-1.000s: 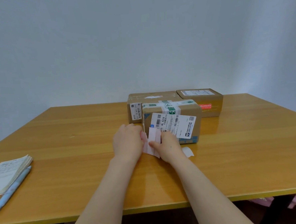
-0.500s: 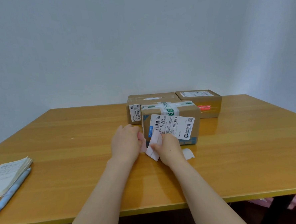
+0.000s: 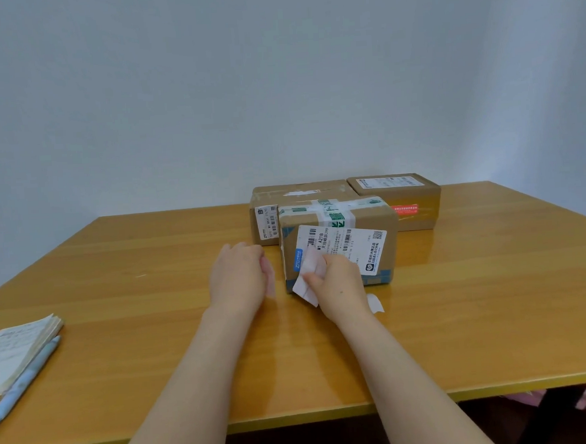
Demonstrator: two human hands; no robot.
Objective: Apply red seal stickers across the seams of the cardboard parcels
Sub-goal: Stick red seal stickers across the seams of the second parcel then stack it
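The left hand (image 3: pixel 240 276) has drawn away from the right hand (image 3: pixel 340 284); half a second ago they were joined over the backing paper (image 3: pixel 308 282), and now there is a gap between them. The left fingers are curled and pinch a pale pink strip (image 3: pixel 270 278), blurred, probably a sticker just peeled free. The right fingers grip the backing just in front of the front parcel (image 3: pixel 370 224). A spent scrap (image 3: pixel 374 302) lies on the surface (image 3: pixel 478 296). The peel looks finished, so placing comes next. Behind, the right rear parcel (image 3: pixel 417 193) already carries a red sticker (image 3: pixel 405 209).
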